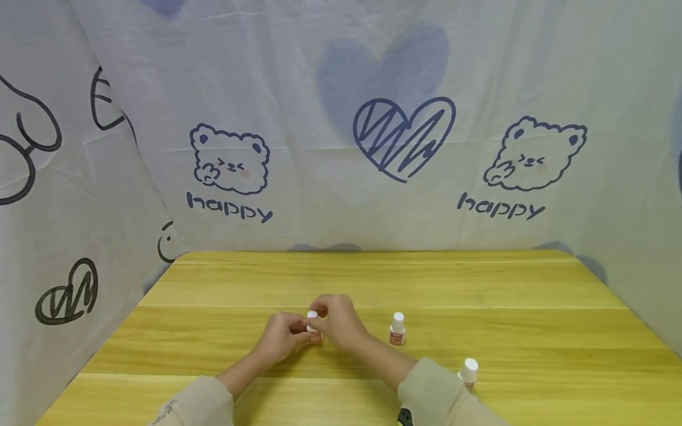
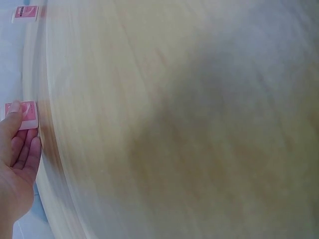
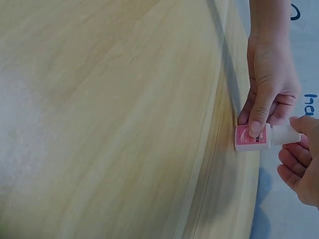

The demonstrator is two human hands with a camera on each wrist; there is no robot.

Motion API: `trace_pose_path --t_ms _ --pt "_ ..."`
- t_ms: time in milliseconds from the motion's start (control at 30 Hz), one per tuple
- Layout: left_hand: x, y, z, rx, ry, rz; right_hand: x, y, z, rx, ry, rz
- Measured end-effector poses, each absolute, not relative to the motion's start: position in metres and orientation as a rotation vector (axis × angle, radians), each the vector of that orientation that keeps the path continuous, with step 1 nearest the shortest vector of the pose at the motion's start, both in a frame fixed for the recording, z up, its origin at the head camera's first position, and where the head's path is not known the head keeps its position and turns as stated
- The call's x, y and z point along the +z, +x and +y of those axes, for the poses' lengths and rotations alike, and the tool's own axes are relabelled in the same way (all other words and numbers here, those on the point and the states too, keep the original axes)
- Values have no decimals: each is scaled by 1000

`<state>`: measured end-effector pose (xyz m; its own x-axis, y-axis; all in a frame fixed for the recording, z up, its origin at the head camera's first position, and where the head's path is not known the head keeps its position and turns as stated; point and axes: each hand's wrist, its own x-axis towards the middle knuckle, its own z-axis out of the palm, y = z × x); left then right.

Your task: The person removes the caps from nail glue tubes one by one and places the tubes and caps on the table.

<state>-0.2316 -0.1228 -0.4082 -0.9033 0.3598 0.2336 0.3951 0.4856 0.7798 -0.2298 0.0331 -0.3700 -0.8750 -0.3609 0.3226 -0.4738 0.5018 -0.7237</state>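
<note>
A small white bottle (image 3: 251, 137) with a pink-red label and white cap stands on the wooden table between both hands. My left hand (image 1: 280, 337) grips its body, thumb across the label, as the right wrist view shows. My right hand (image 1: 341, 322) pinches the white cap (image 3: 286, 134) between thumb and fingers. In the head view the hands hide much of this bottle. The left wrist view catches the left hand (image 2: 20, 164) at its left edge, holding the labelled body.
A second, similar bottle (image 1: 397, 329) stands upright right of the hands. Nearer the front right is a third bottle (image 1: 468, 373), partly hidden by the right sleeve (image 1: 442, 390). Behind the wooden table (image 1: 533, 296) hangs a printed white cloth (image 1: 303, 207).
</note>
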Motion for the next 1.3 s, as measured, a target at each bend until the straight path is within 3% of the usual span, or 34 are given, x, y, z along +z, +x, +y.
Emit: trace_pose_path --t_ms 1300 --pt "-410 -232 -122 -1429 -707 -2662 -361 -231 37 1207 891 -2726"
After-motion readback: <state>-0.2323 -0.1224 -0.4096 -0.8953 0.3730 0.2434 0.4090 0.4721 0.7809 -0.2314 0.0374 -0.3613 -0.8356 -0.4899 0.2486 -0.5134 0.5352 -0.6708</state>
